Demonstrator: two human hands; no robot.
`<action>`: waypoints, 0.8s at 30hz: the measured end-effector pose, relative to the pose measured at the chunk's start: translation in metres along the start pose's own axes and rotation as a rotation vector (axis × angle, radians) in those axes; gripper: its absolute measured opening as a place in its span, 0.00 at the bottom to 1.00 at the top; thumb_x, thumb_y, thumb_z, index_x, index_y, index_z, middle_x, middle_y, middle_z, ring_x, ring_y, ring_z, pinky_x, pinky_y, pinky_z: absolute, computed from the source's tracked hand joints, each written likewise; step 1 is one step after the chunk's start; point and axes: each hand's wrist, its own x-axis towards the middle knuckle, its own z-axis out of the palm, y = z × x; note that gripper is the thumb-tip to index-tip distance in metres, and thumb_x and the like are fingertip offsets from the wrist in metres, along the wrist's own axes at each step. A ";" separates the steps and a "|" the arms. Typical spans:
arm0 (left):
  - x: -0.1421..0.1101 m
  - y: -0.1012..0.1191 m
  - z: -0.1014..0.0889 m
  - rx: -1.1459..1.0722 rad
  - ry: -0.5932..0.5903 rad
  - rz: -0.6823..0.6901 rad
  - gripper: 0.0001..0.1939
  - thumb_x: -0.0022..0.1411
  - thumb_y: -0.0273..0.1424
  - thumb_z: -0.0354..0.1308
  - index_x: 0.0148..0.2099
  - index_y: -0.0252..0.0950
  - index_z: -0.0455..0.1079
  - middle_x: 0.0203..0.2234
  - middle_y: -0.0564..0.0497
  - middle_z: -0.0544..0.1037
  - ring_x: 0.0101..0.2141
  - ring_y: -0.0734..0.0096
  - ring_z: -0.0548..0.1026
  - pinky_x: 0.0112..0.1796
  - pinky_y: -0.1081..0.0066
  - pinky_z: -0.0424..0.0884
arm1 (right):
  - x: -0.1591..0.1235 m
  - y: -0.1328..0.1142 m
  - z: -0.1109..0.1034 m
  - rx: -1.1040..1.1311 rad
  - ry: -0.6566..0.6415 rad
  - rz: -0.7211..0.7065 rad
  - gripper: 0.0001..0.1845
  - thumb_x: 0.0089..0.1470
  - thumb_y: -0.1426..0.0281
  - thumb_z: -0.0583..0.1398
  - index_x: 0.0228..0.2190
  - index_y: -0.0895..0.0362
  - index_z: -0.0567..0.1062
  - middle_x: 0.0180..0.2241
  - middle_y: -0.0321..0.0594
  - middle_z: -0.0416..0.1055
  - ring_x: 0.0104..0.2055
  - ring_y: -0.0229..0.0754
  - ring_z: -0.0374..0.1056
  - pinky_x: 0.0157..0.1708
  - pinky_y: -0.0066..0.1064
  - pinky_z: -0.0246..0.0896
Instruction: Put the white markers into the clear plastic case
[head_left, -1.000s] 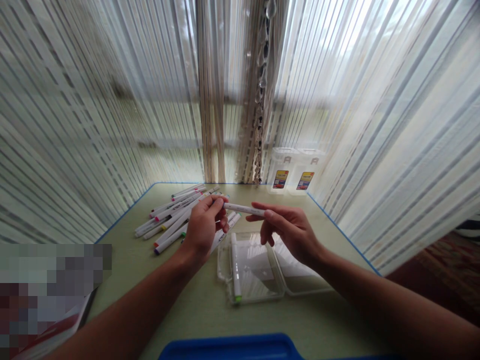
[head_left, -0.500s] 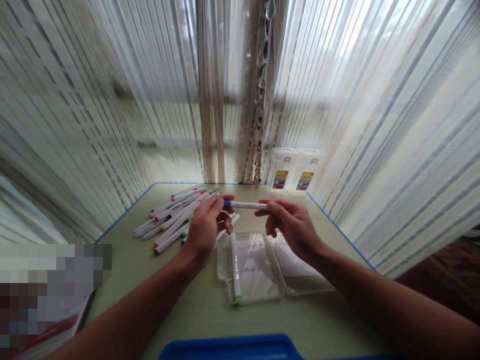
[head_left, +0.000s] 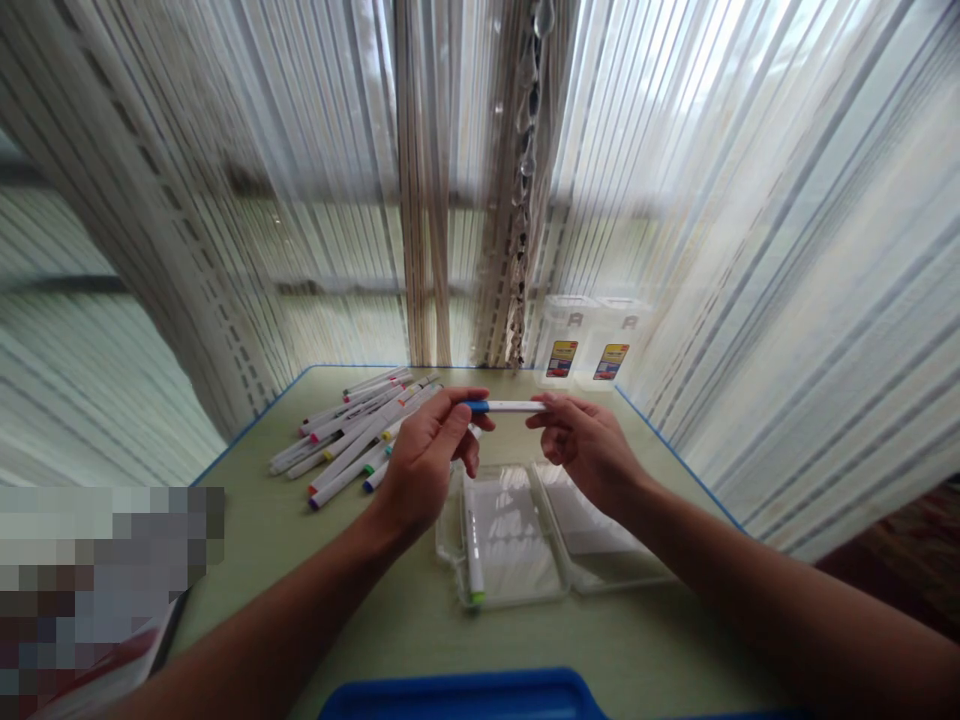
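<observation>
A white marker with a blue end (head_left: pixel 517 407) is held level in the air above the surface (head_left: pixel 450 640), lying crosswise between the two hands. The left hand (head_left: pixel 424 450) grips the blue end, its thumb pressed on the near side and its index finger reaching along the far side; the other fingers curl loosely below. The right hand (head_left: pixel 589 440) pinches the plain white end between thumb and fingertips, with the remaining fingers bent in under the palm. Both hands are partly closed, and the middle of the barrel is bare between them.

The left forearm slants up from the lower left and the right forearm from the lower right, so that the hands meet the marker from opposite sides. Beneath the hands lies an open clear case (head_left: pixel 517 530), with a green-ended marker (head_left: pixel 474 540) along the left side of its left half. The right forearm crosses over part of the right half. Beyond and beside the left hand is a loose pile of markers (head_left: pixel 352 425). Two clear cases with labels (head_left: pixel 568 320) stand upright at the far edge, before a string curtain (head_left: pixel 337 230).
</observation>
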 end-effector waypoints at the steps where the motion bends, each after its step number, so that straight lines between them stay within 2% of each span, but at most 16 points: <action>1: -0.001 0.000 0.000 0.033 -0.012 0.011 0.15 0.65 0.35 0.52 0.50 0.33 0.68 0.34 0.48 0.74 0.19 0.80 0.68 0.22 0.73 0.65 | 0.000 0.000 0.000 0.006 0.007 0.004 0.14 0.45 0.63 0.68 0.30 0.61 0.78 0.23 0.41 0.77 0.14 0.30 0.63 0.13 0.21 0.51; 6: -0.001 0.001 0.001 0.177 0.001 0.047 0.16 0.65 0.36 0.52 0.50 0.30 0.68 0.33 0.47 0.76 0.19 0.81 0.67 0.21 0.75 0.65 | 0.002 0.000 -0.002 0.018 0.033 0.005 0.14 0.45 0.63 0.68 0.30 0.61 0.78 0.22 0.40 0.76 0.15 0.30 0.62 0.13 0.21 0.52; 16: 0.005 -0.003 -0.003 0.157 0.016 -0.020 0.15 0.61 0.35 0.58 0.45 0.28 0.71 0.27 0.49 0.76 0.18 0.81 0.68 0.21 0.76 0.67 | -0.002 0.003 0.000 -0.063 -0.075 -0.055 0.14 0.42 0.63 0.70 0.26 0.61 0.77 0.21 0.39 0.75 0.15 0.31 0.62 0.14 0.23 0.51; 20: 0.004 -0.004 -0.003 0.215 0.003 -0.039 0.15 0.60 0.35 0.59 0.44 0.28 0.71 0.27 0.49 0.77 0.19 0.80 0.69 0.21 0.77 0.67 | -0.003 0.005 -0.002 -0.223 -0.071 -0.096 0.16 0.39 0.62 0.72 0.26 0.61 0.78 0.19 0.37 0.72 0.16 0.31 0.61 0.15 0.23 0.51; 24: 0.003 -0.004 -0.002 0.280 -0.030 -0.059 0.14 0.59 0.36 0.60 0.42 0.29 0.71 0.26 0.49 0.77 0.20 0.79 0.69 0.21 0.77 0.67 | -0.005 0.005 -0.001 -0.446 -0.050 -0.146 0.17 0.37 0.61 0.72 0.25 0.61 0.78 0.14 0.32 0.65 0.16 0.31 0.56 0.14 0.23 0.47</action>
